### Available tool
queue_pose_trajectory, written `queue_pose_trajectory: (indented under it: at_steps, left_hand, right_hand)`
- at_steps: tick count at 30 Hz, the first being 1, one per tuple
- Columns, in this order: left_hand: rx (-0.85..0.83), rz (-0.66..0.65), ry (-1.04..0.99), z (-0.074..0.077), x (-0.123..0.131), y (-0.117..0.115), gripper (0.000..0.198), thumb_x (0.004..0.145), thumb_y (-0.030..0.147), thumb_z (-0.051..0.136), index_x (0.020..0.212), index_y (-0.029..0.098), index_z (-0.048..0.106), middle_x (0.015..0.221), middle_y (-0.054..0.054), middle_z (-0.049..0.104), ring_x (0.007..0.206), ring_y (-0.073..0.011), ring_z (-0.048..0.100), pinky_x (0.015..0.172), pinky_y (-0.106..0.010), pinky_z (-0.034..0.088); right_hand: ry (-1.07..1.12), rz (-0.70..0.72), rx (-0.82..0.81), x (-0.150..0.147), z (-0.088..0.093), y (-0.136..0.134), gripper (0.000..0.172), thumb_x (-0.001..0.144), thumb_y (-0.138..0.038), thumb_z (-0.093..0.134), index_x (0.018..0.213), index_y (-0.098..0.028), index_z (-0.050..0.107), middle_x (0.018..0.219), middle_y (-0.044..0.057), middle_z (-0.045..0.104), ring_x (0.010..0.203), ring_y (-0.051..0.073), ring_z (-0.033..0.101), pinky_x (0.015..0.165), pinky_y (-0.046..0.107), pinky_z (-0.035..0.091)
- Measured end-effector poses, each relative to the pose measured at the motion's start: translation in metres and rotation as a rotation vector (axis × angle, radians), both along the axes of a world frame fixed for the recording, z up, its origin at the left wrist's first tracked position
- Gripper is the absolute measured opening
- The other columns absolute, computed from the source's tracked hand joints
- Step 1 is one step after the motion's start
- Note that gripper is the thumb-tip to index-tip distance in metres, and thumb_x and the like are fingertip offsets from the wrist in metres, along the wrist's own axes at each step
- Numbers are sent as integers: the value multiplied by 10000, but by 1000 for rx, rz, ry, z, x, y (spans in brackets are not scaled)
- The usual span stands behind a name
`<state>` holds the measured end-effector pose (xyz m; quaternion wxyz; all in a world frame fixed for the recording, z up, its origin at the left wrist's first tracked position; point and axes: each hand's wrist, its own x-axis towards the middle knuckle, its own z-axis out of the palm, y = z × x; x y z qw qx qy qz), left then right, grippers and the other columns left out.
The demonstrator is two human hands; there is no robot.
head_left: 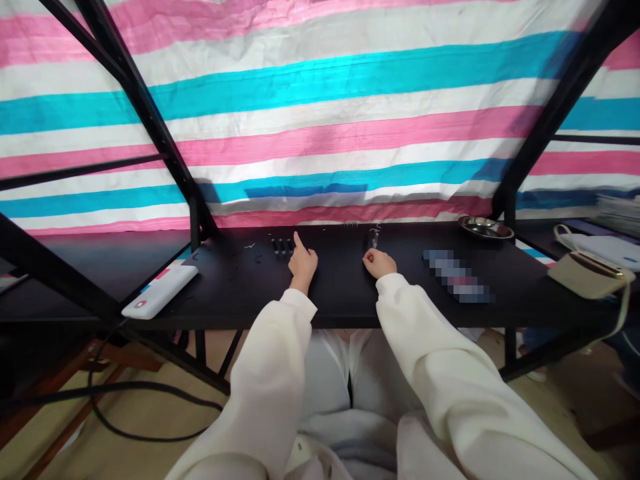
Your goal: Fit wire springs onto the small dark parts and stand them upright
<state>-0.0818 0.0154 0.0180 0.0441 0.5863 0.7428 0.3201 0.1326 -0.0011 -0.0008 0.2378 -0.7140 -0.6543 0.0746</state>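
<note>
While the left hand [303,263], loosely open with index extended, is just beside the short dark cylinders [283,247] on the black tabletop [345,293] | right hand [381,264] curls near a small shiny piece [375,239], its grip indiscernible to me | light fingertip contact seems wise, lest cylinders roll.

Pink, blue and white stripes are noted on the sheeting [350,80]; black is recorded on the bench [345,293] and small cylinders [283,247].
</note>
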Motion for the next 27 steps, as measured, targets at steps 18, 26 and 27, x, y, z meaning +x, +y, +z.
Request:
queue_pose_trajectory:
  at_steps: [18,26,27]
  left_hand:
    - [-32,46,59,1,0,-1,611,824,220,408,1392,162,192,991,-144,636,886,-259,622,750,-354,444]
    - [-112,-118,245,-3,-1,4,486,835,167,348,1308,248,421,1096,-147,586,927,-260,607,774,-364,447]
    - [-131,-143,278,-3,-1,5,520,830,166,350,1342,253,378,1094,-153,586,924,-266,608,775,-371,446]
  right_hand:
    - [8,0,-12,0,1,0,128,776,-312,484,794,-256,597,821,-14,660,787,161,589,637,245,371]
    - [16,1,-22,0,2,0,135,783,-305,490,814,-252,610,822,-5,659,788,159,589,647,241,383]
    - [16,2,-22,0,2,0,135,783,-305,491,814,-252,611,821,-4,660,788,160,590,646,242,383]
